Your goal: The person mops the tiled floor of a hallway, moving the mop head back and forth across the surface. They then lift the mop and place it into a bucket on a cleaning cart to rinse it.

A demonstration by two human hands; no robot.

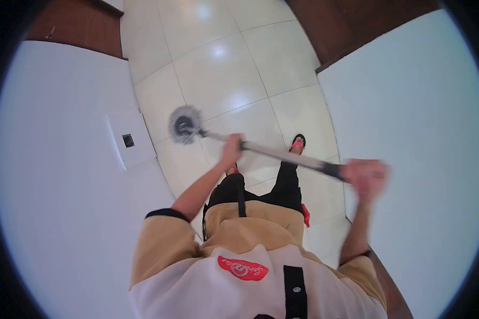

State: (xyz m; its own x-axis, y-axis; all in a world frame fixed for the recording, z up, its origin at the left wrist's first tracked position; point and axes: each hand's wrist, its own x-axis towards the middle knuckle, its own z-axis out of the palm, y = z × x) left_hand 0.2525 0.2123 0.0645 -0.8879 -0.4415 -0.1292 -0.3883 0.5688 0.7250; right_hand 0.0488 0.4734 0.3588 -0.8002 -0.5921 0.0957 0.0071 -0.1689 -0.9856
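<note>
A mop (pixel 277 152) with a long pale pole and a round grey fringed head (pixel 185 125) is held slantwise in front of my body. My left hand (pixel 232 150) is wrapped round the pole near the head, beside a dark collar. Farther along, my right hand (pixel 365 178) grips the dark end of the handle, blurred by motion. In this view the mop head overlaps the floor tiles near the left wall. The fringe is smeared, and my right hand's fingers hide the very end of the handle.
Shiny cream floor tiles (pixel 213 74) run between a white wall on the left (pixel 69 159) and another on the right (pixel 410 106). A square floor-level plate with a dark socket (pixel 128 140) juts from the left wall. Brown wooden doors (pixel 351 26) stand ahead. My sandalled foot (pixel 298 142) is below the pole.
</note>
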